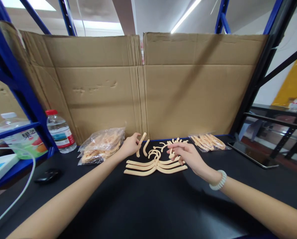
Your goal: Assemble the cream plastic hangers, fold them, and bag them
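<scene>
Laid: long strips point(139, 173) in mirrored rows. Unlaid: one piece point(143, 137), pinched by left hand point(130, 145), and bagged pieces point(208, 141); right hand point(188, 156) half-curled, its hold unclear.

From where I stand, the surface point(143, 205) is plain black, with a dull pale sheen to the right. The curved strips point(140, 173) on it are a pale, creamy tan, and so are the pieces inside the 2 clear plastic bags point(102, 146) point(208, 142). The cardboard point(188, 93) behind is plain brown, crossed by darker shadow bands. 1 bottle point(61, 132) has a red cap and a red, white and blue label; another point(21, 136) has a white cap and green on it. The mouse point(48, 176) is black, the bracelet point(218, 180) whitish, the left rack point(16, 76) deep blue.
</scene>
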`<state>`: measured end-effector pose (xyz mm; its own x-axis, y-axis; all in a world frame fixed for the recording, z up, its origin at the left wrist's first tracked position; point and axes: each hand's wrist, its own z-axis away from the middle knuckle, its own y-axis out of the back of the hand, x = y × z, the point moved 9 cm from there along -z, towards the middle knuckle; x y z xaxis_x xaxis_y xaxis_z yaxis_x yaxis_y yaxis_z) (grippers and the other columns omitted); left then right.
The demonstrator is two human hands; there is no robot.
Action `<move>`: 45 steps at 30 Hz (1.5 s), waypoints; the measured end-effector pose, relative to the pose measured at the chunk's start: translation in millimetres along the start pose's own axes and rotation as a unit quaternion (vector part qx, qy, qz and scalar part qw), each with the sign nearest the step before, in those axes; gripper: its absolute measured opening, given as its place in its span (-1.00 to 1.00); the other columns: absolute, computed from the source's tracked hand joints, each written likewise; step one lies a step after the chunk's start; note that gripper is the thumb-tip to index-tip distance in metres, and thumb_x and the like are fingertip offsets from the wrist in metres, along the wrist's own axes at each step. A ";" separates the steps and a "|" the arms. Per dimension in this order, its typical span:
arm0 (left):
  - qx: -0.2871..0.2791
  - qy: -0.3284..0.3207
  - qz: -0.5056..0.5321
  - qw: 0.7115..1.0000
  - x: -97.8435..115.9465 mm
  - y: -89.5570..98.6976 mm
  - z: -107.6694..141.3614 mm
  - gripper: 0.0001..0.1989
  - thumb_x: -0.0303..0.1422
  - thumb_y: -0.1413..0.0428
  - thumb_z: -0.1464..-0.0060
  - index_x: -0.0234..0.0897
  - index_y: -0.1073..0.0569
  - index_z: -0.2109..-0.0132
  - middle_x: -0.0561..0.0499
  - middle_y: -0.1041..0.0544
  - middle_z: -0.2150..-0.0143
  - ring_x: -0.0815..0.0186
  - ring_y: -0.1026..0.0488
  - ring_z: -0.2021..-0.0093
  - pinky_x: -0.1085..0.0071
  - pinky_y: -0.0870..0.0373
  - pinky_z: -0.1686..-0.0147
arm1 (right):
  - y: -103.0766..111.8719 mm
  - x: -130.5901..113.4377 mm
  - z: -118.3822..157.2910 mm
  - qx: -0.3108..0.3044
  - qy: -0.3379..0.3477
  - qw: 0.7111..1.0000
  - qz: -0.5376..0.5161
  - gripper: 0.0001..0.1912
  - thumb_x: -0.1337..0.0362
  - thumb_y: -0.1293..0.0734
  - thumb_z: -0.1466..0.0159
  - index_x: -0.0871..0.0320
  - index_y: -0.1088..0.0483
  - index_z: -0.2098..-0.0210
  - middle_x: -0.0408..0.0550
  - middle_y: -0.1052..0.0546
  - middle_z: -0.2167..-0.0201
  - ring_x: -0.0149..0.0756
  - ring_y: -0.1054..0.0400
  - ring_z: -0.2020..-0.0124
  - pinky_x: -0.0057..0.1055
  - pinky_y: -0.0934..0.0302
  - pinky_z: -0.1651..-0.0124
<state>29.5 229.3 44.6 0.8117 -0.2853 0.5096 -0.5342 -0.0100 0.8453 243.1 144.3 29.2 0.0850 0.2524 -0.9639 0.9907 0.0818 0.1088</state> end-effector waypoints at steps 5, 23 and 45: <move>-0.071 -0.064 0.146 0.985 31.4 -24.3 68.0 -0.68 -0.35 -0.14 -0.06 -0.31 -0.36 0.02 -0.03 -0.54 0.16 0.26 -0.52 0.19 0.38 -0.49 0.20 | -4.0 9.9 21.0 -0.014 -0.048 0.996 -0.074 -0.66 0.12 -0.36 -0.15 0.20 -0.46 0.16 0.08 -0.52 0.17 -0.33 -0.48 0.45 -0.56 -0.16 0.63; -0.082 0.037 0.544 0.834 24.4 -71.0 128.9 -0.67 -0.26 -0.27 -0.01 -0.24 -0.25 0.25 -0.05 -0.61 0.24 0.27 -0.59 0.29 0.40 -0.51 0.28 | -39.1 46.7 48.9 -0.100 -0.150 0.968 -0.176 -0.58 0.34 -0.50 -0.07 0.18 -0.41 0.08 -0.11 -0.57 0.38 -0.41 -0.44 0.37 -0.43 -0.30 0.22; -0.050 -0.011 0.453 0.890 31.9 -58.7 133.7 -0.94 -0.40 -0.16 -0.12 -0.21 -0.40 0.28 0.01 -0.62 0.22 0.25 -0.58 0.14 0.42 -0.51 0.15 | -64.0 49.6 61.7 -0.180 -0.206 0.938 -0.212 -0.78 0.17 -0.40 -0.22 0.20 -0.37 0.29 -0.01 -0.55 0.23 -0.23 -0.52 0.16 -0.32 -0.41 0.14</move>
<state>55.2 92.6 -10.2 0.0537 -0.1526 0.9868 -0.9428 0.3179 0.1005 190.5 92.1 -40.5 -0.2006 -0.2650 -0.9432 0.8507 0.4303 -0.3018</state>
